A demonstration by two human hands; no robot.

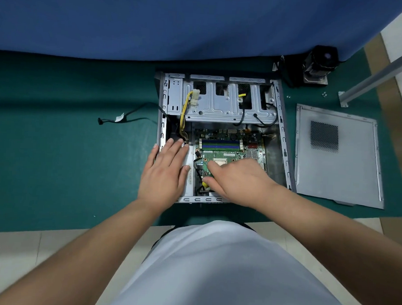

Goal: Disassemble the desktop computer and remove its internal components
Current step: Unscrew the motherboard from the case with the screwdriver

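A loose cable (127, 118) lies far left on the desk (57, 157). My left hand (165, 171) presses flat on the computer case (282, 137), steadying it; my right hand (238, 177), fingers extended, reaches onto the motherboard (220, 151). The side panel (338, 156) rests right.

Both hands inside the open case (280, 114) — left hand (165, 171) flat; right hand (238, 177) on motherboard (220, 153).

We look through one wide-angle head camera, facing forward and steeply down. Our open computer case (221, 139) sits near, at frame centre. Our torso fills the lower frame.
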